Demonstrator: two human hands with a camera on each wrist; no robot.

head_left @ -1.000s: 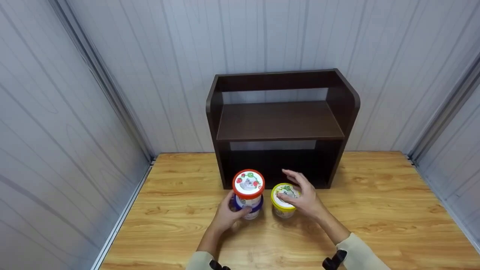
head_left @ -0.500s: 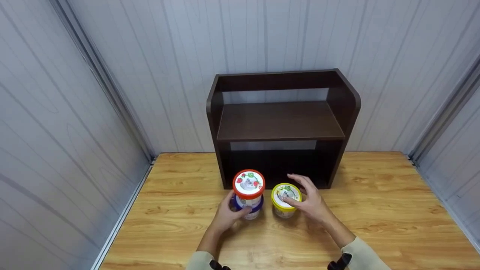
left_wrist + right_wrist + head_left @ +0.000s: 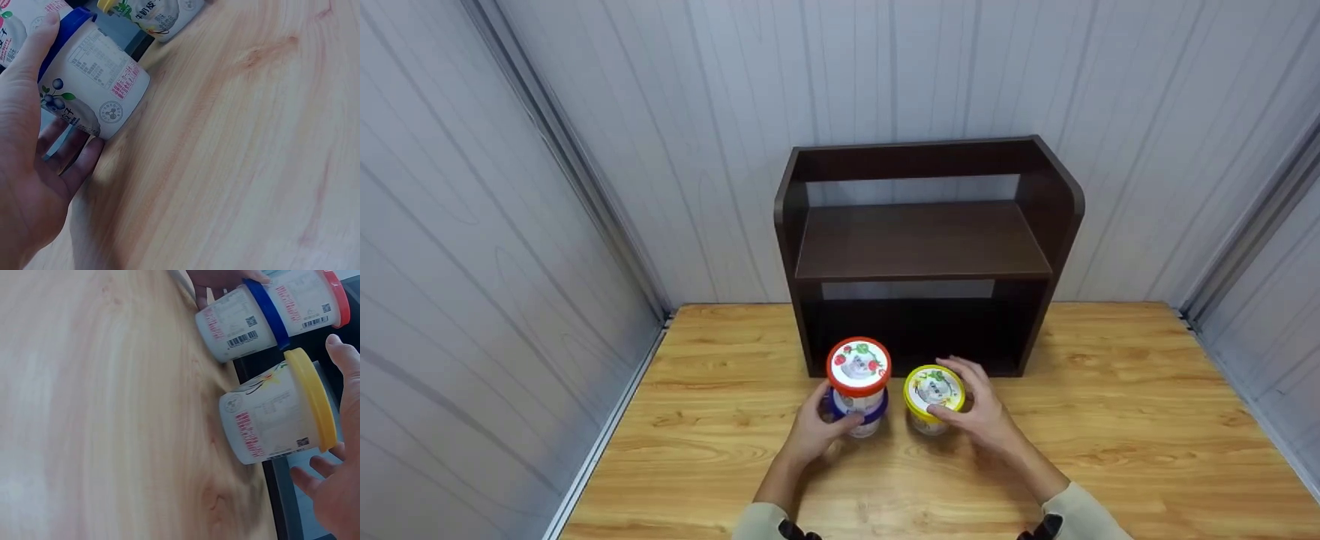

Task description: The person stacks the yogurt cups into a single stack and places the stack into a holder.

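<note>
Table: I see a light wooden table (image 3: 1110, 450) boxed in by pale panelled walls.
Shelf: a dark brown shelf unit (image 3: 922, 240) stands at the back of the table against the wall, with an upper board and a low opening beneath; nothing shows on the board.
Stacked cups: just in front of the shelf's left half stand two cups, one on the other (image 3: 857, 390). The upper has a red lid, the lower a blue one.
Single cup: a shorter cup with a yellow lid (image 3: 933, 397) stands just to the right of the stack, close but apart from it.
Left hand: my left hand (image 3: 814, 431) is wrapped round the lower, blue-lidded cup, thumb on its side and fingers curled behind it.
Right hand: my right hand (image 3: 986, 416) cups the yellow-lidded cup from the right. The thumb lies at the lid's rim; the right wrist view shows gaps between the fingers and the cup wall, so I judge it not yet clamped.
Step in hand: I judge this as taking hold of both loads, left already secured, right closing.
Next move calls for: tightening the right fingers round the cup wall, and keeping the stack upright so the top cup does not slide.
</note>
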